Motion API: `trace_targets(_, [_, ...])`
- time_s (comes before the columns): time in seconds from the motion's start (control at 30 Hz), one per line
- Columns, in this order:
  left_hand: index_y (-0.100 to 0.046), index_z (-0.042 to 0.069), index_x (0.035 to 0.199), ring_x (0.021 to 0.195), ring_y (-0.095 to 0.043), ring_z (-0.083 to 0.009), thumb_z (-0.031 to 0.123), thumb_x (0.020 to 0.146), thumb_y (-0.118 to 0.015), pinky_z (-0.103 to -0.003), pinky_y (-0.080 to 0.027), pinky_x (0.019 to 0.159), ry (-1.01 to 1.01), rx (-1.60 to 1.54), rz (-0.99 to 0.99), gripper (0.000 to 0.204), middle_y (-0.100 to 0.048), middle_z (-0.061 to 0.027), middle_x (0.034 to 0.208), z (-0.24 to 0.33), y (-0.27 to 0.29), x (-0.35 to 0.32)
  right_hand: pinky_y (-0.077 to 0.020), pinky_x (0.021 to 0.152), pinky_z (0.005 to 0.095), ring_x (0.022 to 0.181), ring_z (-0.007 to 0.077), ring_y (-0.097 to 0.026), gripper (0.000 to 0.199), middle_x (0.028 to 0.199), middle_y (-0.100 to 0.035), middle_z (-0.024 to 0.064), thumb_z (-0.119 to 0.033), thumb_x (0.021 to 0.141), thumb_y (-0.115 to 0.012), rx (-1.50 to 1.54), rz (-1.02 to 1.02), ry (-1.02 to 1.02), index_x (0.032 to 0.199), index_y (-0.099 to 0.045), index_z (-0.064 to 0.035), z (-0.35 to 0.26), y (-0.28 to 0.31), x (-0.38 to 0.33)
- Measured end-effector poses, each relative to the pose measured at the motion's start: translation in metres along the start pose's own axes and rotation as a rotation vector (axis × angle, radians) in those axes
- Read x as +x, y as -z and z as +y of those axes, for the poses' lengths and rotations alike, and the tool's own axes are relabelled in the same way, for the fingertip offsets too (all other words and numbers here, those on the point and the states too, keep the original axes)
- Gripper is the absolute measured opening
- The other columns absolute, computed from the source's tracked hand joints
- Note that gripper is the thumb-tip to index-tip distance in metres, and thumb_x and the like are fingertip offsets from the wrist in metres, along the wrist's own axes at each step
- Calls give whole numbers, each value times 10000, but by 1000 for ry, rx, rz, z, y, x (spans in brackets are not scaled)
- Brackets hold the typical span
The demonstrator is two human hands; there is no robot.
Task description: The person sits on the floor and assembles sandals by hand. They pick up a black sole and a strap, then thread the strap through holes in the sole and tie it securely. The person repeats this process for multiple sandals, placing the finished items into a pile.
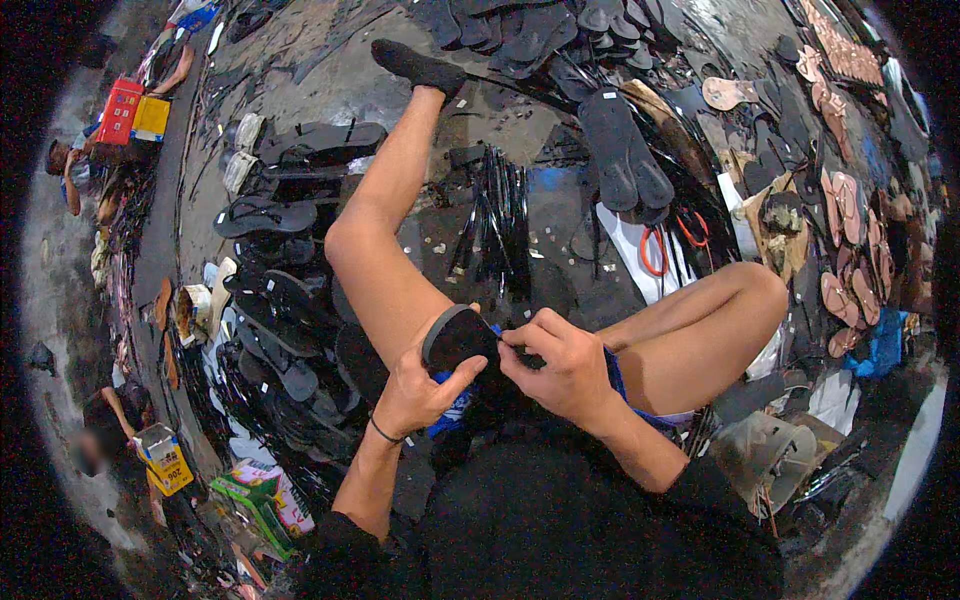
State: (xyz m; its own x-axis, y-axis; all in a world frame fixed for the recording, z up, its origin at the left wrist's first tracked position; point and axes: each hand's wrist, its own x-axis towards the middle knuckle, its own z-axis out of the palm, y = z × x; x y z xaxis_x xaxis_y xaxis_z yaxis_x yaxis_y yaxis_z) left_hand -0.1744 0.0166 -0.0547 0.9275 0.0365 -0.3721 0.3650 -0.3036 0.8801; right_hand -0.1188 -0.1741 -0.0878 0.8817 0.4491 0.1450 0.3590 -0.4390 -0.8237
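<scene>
My left hand (412, 392) is closed around a black sandal sole (460, 338) held above my lap, its thumb lying along the near edge. The sole's rounded end points up, and a grey rim runs around its side. At the sole's right edge, my right hand (562, 368) is closed in a pinch. What sits between those fingertips is dark and too small to make out. Beyond the hands, a bundle of thin black strips (497, 220) lies on the floor between my legs.
Piles of black sandals (275, 345) lie at my left. Ahead to the right are black soles (622, 150) and scissors with orange handles (653, 252). Pink sandals (845, 205) line the far right. A pale bucket (765, 455) stands at near right. Other people sit at far left.
</scene>
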Motion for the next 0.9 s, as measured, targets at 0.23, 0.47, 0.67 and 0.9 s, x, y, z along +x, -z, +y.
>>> trace_targets(0.23, [-556,-28,1300,1147,-627,-243,77,860,-731,-336,-472,993,-95,42,-16,485,-636,-157,1248,-3,-3,4,-541,580,370,674,254,-668,153,792,-616,67,-167,772,-764,130,-42,-66,866,-669,-92,13,0,6])
trace_targets(0.47, [-556,-26,1300,1151,-623,-228,74,869,-721,-337,-474,994,-121,22,-43,472,-639,-149,1240,-3,-5,7,-534,610,372,684,262,-666,169,780,-607,81,-177,800,-761,176,-149,-22,904,-683,-69,16,4,5])
trace_targets(0.67, [-561,-30,1295,1147,-622,-208,65,877,-717,-323,-477,987,-125,6,-7,456,-651,-144,1224,-10,-9,5,-529,710,329,792,214,-685,295,946,-678,96,-206,815,-784,426,-299,-236,1041,-681,-48,25,10,2])
trace_targets(0.9, [-594,-45,1251,1012,-656,-198,13,903,-642,-333,-529,879,-156,-489,462,357,-674,-98,1120,-3,10,21,-411,1052,419,1230,370,-512,735,1375,-447,248,-277,720,-873,123,-69,-67,1289,-463,-59,25,49,34])
